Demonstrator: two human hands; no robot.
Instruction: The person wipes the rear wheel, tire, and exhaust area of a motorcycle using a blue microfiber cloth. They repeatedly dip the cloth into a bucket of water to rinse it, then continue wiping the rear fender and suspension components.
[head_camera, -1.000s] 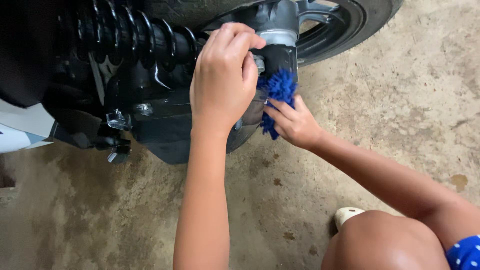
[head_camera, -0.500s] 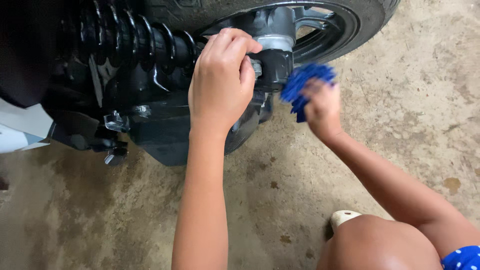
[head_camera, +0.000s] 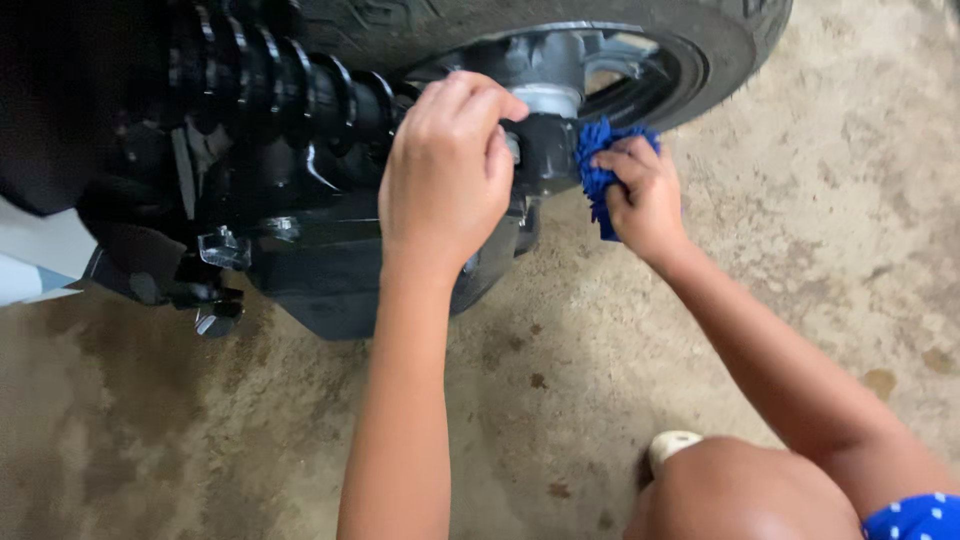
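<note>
Left hand (head_camera: 447, 165): curled, fingers clenched over the black lower mount of the shock absorber (head_camera: 545, 150); exact grip hidden behind the knuckles
Right hand (head_camera: 643, 195): grasping a shaggy blue chenille cleaning cloth (head_camera: 597, 155); fingers closed around it
Cloth position: pressed against the right side of the black mount, just below the grey metal wheel hub (head_camera: 550, 65)
Coil: black ribbed spring of the shock absorber (head_camera: 270, 85); slanting up to the left from the left hand
Wheel: black rubber rear tyre (head_camera: 720, 40); top right, resting on the floor
Floor: stained brown concrete floor (head_camera: 800, 230)
Foreground: bare knee (head_camera: 735, 495); blue spotted fabric (head_camera: 915, 520) beside it
</note>
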